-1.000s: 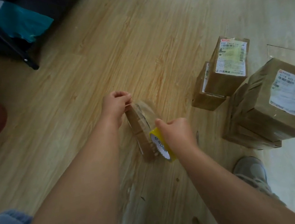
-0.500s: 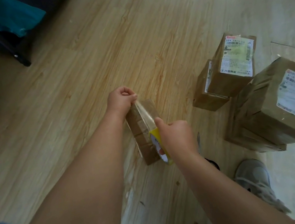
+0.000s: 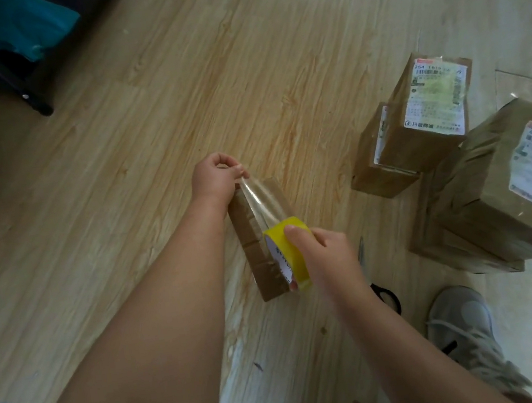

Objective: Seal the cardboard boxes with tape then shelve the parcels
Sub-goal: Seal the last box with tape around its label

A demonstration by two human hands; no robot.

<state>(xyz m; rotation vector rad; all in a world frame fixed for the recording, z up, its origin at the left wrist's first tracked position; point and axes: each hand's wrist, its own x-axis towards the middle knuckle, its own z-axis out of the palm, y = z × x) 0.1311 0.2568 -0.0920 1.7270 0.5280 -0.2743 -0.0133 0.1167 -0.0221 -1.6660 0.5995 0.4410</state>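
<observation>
A small narrow cardboard box stands on the wooden floor in front of me. My left hand pinches the free end of a clear tape strip at the box's far top edge. My right hand grips the yellow tape roll at the box's near end, thumb on the roll's rim. The strip is stretched between both hands, over the top of the box.
Two labelled parcels are stacked to the right, and a larger taped parcel sits further right. Black-handled scissors lie on the floor behind my right wrist. My grey shoe is at lower right. A dark rack leg stands upper left.
The tape strip has grown longer as my right hand drew the roll back toward me along the box. My left hand kept the tape end at the far edge.
</observation>
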